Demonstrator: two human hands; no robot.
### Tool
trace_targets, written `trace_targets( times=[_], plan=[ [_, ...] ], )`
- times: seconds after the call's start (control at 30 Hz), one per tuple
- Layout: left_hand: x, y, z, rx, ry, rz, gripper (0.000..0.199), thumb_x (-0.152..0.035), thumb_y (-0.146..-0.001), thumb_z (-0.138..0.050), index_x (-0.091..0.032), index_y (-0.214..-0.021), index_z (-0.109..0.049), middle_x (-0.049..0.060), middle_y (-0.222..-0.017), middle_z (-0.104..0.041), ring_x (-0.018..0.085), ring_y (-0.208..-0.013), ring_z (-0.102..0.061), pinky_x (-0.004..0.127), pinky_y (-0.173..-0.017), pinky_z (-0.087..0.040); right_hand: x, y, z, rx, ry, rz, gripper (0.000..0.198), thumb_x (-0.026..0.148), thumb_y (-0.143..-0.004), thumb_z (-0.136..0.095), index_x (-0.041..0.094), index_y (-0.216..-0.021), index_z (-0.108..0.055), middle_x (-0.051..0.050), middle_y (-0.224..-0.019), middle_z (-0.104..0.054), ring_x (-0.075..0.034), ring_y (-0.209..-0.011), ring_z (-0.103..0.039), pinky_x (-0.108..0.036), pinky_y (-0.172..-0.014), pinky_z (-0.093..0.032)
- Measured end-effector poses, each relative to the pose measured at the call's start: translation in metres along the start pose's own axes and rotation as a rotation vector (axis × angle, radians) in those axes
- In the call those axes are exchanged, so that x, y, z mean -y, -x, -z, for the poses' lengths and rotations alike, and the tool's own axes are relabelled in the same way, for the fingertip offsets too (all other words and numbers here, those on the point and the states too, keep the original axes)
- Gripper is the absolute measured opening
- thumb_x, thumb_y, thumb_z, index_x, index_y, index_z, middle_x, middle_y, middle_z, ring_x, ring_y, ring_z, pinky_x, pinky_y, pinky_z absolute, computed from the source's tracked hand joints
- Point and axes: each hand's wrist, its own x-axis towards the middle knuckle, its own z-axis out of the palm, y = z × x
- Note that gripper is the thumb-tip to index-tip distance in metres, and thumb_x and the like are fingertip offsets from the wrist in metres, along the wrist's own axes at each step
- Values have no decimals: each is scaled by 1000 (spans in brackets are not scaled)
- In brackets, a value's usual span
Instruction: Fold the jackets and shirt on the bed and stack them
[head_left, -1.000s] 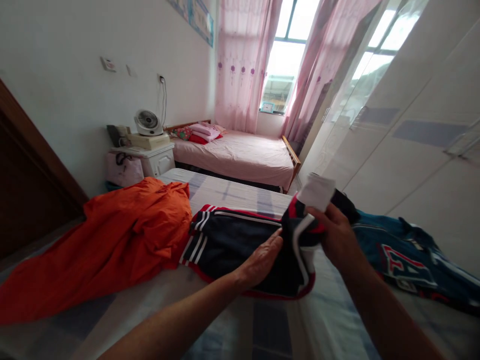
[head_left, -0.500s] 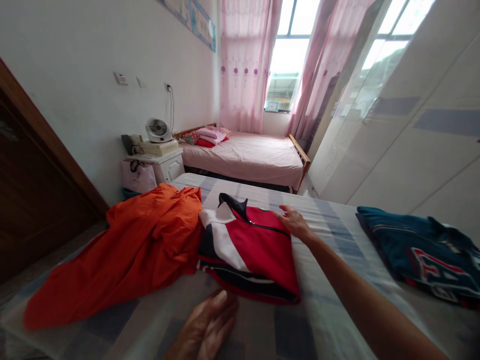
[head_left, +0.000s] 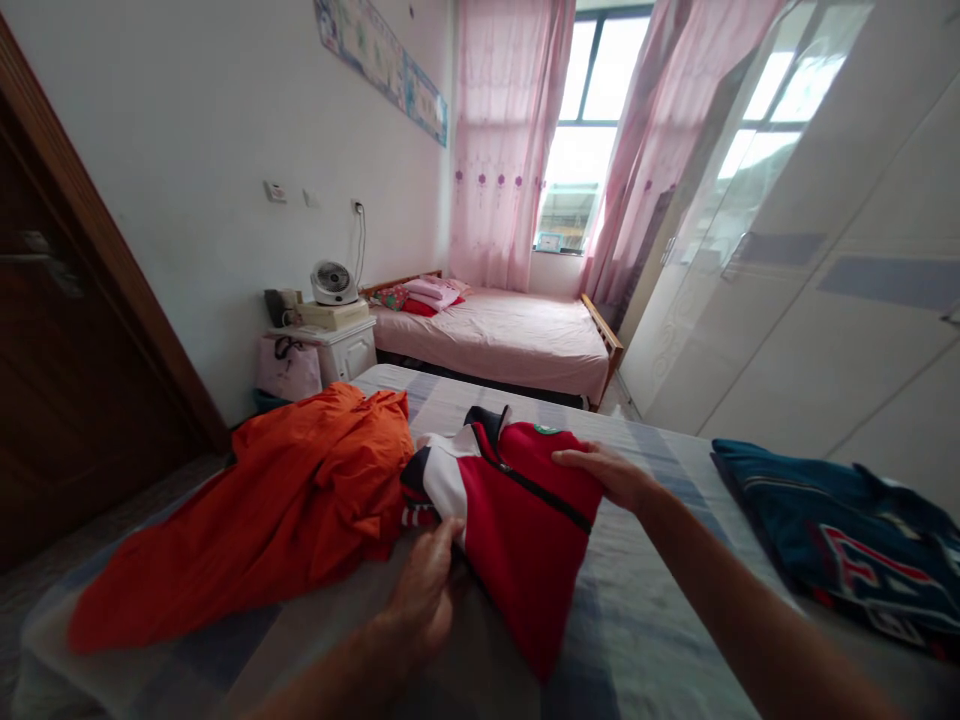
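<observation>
A red, white and navy zip jacket (head_left: 521, 520) is folded and tilted, its lower corner pointing down toward me. My left hand (head_left: 431, 580) pinches its left edge near the white panel, thumb on top. On the opposite side, my right hand (head_left: 607, 475) grips the red edge, with the thumb on top and the other fingers partly hidden. Just left of the jacket lies a crumpled orange garment (head_left: 300, 500). Far to the right is a folded teal jacket (head_left: 847, 530) with red and white lettering.
All the clothes lie on a bed with a checked sheet (head_left: 645, 620). Beyond it stand a second bed with a pink sheet (head_left: 517, 330) and a white nightstand (head_left: 349, 350) bearing a fan (head_left: 334, 283). A white wardrobe (head_left: 787, 340) lines the right side; a brown door (head_left: 82, 400) is at left.
Both hands have taken hold of the red jacket, which was lying flat. It has been turned and partly lifted off the sheet. The view has tilted up slightly.
</observation>
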Motion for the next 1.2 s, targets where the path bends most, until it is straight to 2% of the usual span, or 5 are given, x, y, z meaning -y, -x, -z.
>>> trace_targets(
  times=[0.27,0.5,0.7,0.97,1.2],
  plan=[
    [-35,-46,-52,253,-355,-370,10,-22,-70,-48,-17,-74,-54,-3,-60,-57,9,-51,-52,20,-48,-41,41,84,11,-378,-245,180,33,38,-66,-73,12,-86,-69,-6,-70,-72,-16,-57,-66,-25,-57,-54],
    [-21,-106,-30,146,-843,-439,14,-14,-68,-48,-15,-78,-57,2,-66,-61,16,-61,-58,26,-58,-46,-70,122,9,-330,162,-33,40,50,-74,-61,14,-89,-67,-6,-82,-71,-20,-71,-65,-31,-64,-52],
    [-29,-112,-40,63,-1188,-727,33,-30,-80,-48,-13,-107,-57,14,-116,-58,23,-103,-56,33,-92,-38,-90,129,23,-734,592,-4,54,47,-81,-47,11,-121,-50,-13,-108,-61,-23,-90,-62,-39,-79,-49],
    [-30,-137,-87,68,-1352,-856,44,-37,-77,-56,-16,-115,-56,13,-113,-64,26,-107,-57,31,-89,-41,-77,113,-24,-538,1065,311,42,31,-85,-48,23,-126,-51,-9,-136,-47,-25,-128,-38,-45,-103,-33],
    [-31,-133,-70,-24,-1396,-948,37,-21,-83,-38,-9,-113,-58,17,-109,-64,28,-103,-59,38,-89,-44,-72,108,-38,-390,1208,373,51,32,-85,-51,31,-135,-42,-3,-147,-33,-26,-137,-23,-49,-110,-19]
  ],
)
